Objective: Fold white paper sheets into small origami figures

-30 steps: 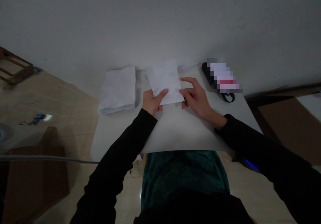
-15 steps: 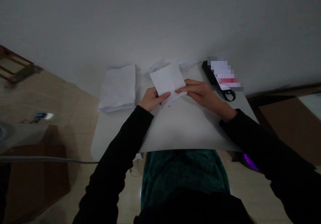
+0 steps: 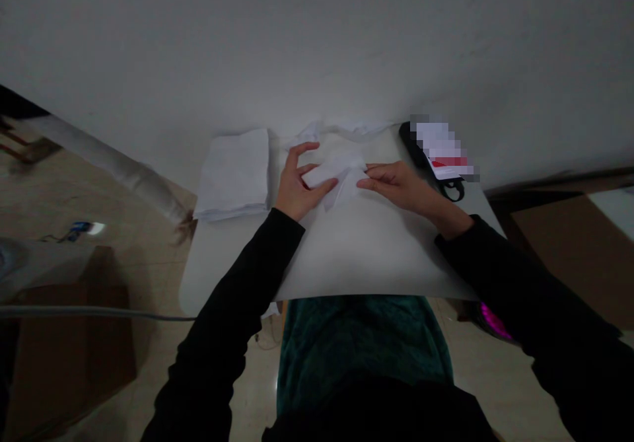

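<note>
The folded white paper (image 3: pixel 339 178) lies near the table's (image 3: pixel 371 257) far edge. It looks light and soft, best held along its fold. The left hand (image 3: pixel 297 187) spreads wide, thumb at its edge; the right hand (image 3: pixel 396 186) pinches narrowly.

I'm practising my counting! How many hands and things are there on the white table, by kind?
Hands: 2 (left hand, right hand)
Folded white sheet: 1
Stack of white sheets: 1
Crumpled white strip: 1
Black object: 1
Total: 6
</note>
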Available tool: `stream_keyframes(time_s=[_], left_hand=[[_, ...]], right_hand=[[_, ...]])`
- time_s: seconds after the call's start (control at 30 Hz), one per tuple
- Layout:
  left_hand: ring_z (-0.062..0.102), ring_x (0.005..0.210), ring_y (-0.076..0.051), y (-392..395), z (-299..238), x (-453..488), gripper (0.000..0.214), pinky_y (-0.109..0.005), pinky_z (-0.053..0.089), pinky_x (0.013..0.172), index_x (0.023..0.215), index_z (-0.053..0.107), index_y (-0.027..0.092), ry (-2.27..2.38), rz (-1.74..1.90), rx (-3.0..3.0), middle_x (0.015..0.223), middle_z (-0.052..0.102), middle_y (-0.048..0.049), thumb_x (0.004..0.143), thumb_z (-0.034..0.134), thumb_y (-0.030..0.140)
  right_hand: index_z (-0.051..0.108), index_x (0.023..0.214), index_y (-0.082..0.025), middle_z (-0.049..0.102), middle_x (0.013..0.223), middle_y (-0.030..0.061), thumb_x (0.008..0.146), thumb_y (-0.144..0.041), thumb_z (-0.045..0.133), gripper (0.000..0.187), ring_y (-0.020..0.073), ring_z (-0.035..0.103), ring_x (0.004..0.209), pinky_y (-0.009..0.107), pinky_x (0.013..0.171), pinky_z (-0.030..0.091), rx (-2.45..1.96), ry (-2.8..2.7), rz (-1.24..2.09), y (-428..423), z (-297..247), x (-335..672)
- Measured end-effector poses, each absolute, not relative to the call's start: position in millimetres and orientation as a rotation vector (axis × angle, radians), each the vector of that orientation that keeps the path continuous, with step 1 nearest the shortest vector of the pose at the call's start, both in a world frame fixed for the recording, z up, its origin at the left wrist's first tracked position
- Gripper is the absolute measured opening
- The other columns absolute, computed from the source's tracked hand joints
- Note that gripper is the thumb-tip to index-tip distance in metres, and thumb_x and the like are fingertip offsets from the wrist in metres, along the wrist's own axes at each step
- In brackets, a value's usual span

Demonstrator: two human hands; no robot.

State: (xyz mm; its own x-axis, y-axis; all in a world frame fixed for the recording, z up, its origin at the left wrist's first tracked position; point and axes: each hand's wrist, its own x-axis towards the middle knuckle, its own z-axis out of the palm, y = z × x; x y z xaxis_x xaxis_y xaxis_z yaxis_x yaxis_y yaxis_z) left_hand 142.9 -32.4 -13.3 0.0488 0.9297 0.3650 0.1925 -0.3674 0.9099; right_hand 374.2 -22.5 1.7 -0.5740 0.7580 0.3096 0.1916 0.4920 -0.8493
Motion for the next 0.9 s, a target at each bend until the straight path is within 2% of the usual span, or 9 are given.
stream_keyframes(time_s=[0.07, 0.13, 0.2, 0.27, 0.37, 0.5, 0.57, 0.67, 0.9], left_hand=[[0.07, 0.07, -0.013, -33.9, -13.2, 143.3, 0.054, -0.022, 0.055, 0.059, 0.11, 0.059, 0.022, 1.108, 1.347, 1.612, 0.093, 0.073, -0.0028, 0.066, 0.085, 0.039], [0.07, 0.072, -0.013, -34.6, -15.2, 143.5, 0.036, -0.023, 0.055, 0.063, 0.094, 0.063, 0.02, 1.041, 1.3, 1.613, 0.091, 0.073, -0.0032, 0.07, 0.082, 0.038], [0.07, 0.078, -0.014, -34.8, -17.5, 144.1, 0.026, -0.026, 0.057, 0.072, 0.08, 0.066, 0.018, 0.967, 1.278, 1.642, 0.088, 0.073, -0.004, 0.073, 0.08, 0.039], [0.07, 0.081, -0.014, -35.7, -18.1, 145.1, 0.024, -0.028, 0.056, 0.077, 0.076, 0.07, 0.017, 0.925, 1.295, 1.658, 0.085, 0.073, -0.0045, 0.073, 0.08, 0.039], [0.069, 0.079, -0.014, -40.2, -13.8, 146.9, 0.023, -0.025, 0.055, 0.07, 0.08, 0.075, 0.018, 0.959, 1.292, 1.698, 0.089, 0.074, -0.0056, 0.075, 0.077, 0.041], [0.069, 0.083, -0.016, -48.6, -4.8, 149.9, 0.036, -0.025, 0.055, 0.065, 0.084, 0.077, 0.019, 0.975, 1.237, 1.726, 0.095, 0.075, -0.0078, 0.091, 0.058, 0.049], [0.069, 0.081, -0.015, -51.0, -3.6, 153.1, 0.032, -0.024, 0.056, 0.065, 0.083, 0.076, 0.019, 1.007, 1.286, 1.735, 0.094, 0.075, -0.0074, 0.088, 0.064, 0.048], [0.069, 0.075, -0.012, -51.9, -6.0, 159.2, 0.02, -0.021, 0.055, 0.06, 0.077, 0.075, 0.018, 1.043, 1.433, 1.762, 0.088, 0.074, -0.0045, 0.076, 0.079, 0.038], [0.065, 0.06, -0.009, -57.4, -5.8, 166.6, 0.018, -0.018, 0.051, 0.05, 0.066, 0.074, 0.019, 1.091, 1.584, 1.746, 0.073, 0.074, -0.0006, 0.072, 0.083, 0.033]], right_hand=[[0.068, 0.068, -0.018, 0.058, 0.064, -0.0025, 0.088, -0.052, 0.064, 0.039, 0.0103, 0.048, 0.06, 0.024, 0.054, 0.036, -0.83, -2.041, 1.101, -23.0, 1.2, 373.9], [0.068, 0.068, -0.018, 0.056, 0.06, -0.0032, 0.085, -0.054, 0.068, 0.039, 0.0107, 0.048, 0.059, 0.024, 0.053, 0.036, -0.873, -2.009, 1.13, -24.4, 1.0, 372.3], [0.07, 0.069, -0.019, 0.059, 0.061, -0.0028, 0.082, -0.054, 0.07, 0.037, 0.0117, 0.05, 0.06, 0.025, 0.054, 0.037, -0.902, -1.926, 1.159, -26.4, 0.7, 369.5], [0.072, 0.07, -0.02, 0.063, 0.065, -0.002, 0.08, -0.052, 0.072, 0.034, 0.0127, 0.053, 0.062, 0.026, 0.056, 0.04, -0.925, -1.803, 1.198, -28.2, 0.1, 366.3], [0.072, 0.069, -0.019, 0.065, 0.067, -0.0015, 0.078, -0.047, 0.075, 0.029, 0.0121, 0.054, 0.061, 0.027, 0.059, 0.041, -0.973, -1.622, 1.207, -29.3, -0.6, 363.1], [0.068, 0.064, -0.018, 0.062, 0.064, -0.0017, 0.08, -0.044, 0.075, 0.031, 0.0104, 0.051, 0.059, 0.026, 0.056, 0.037, -0.974, -1.601, 1.129, -29.5, 1.2, 364.1], [0.069, 0.067, -0.018, 0.063, 0.066, -0.0011, 0.08, -0.043, 0.075, 0.029, 0.011, 0.052, 0.061, 0.027, 0.058, 0.037, -0.93, -1.707, 1.085, -30.6, 3.2, 365.3], [0.072, 0.074, -0.019, 0.067, 0.072, -0.0001, 0.081, -0.043, 0.075, 0.026, 0.012, 0.056, 0.066, 0.027, 0.061, 0.039, -0.852, -1.829, 0.999, -34.0, 6.0, 365.1], [0.071, 0.074, -0.02, 0.07, 0.075, 0.0018, 0.085, -0.046, 0.07, 0.028, 0.0132, 0.059, 0.067, 0.029, 0.063, 0.043, -0.829, -1.686, 0.909, -43.3, 7.7, 356.4]])
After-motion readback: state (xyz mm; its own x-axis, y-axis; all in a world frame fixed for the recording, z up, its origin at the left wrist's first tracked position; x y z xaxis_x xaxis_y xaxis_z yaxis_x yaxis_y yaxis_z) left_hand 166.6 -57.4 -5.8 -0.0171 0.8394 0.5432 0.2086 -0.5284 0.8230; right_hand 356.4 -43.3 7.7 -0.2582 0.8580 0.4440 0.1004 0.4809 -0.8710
